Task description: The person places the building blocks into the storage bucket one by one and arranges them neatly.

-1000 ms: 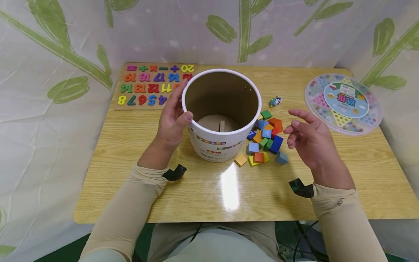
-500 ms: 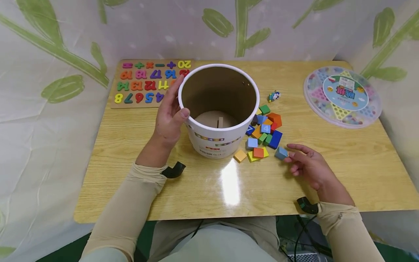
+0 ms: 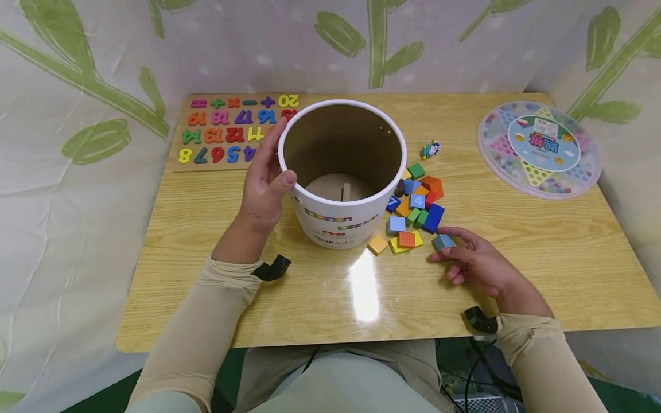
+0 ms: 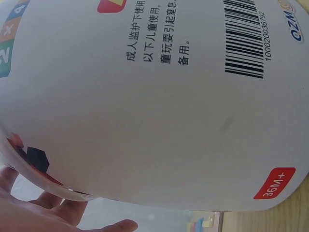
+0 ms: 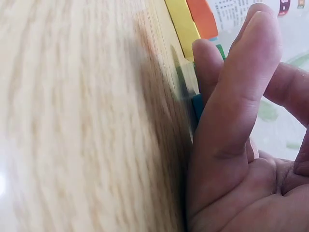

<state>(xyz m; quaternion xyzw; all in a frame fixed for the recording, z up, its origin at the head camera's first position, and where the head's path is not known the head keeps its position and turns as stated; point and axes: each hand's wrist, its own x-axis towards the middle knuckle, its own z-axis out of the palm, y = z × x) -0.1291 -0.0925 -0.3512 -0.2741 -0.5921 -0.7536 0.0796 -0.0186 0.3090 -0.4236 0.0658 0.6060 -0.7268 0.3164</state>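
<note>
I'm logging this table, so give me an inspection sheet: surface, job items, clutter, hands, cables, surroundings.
Surface: wood-grain table, glare patch toward the front edge.
Job items: white bucket, one small tan piece inside; loose colored blocks clustered to its right.
Clutter: number puzzle board, small toy figure, round Chinese checkers case.
Hands: left hand holds the white bucket near its top; right hand is at a light-blue block, firm grip unclear.
Cables: black cables below the front edge, at right.
Surroundings: leaf-patterned backdrop.

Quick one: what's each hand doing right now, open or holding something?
Left hand: closed, holding the white bucket by its side at the rim.
Right hand: thumb and fingers around a blue block; how firmly cannot be told.
</note>
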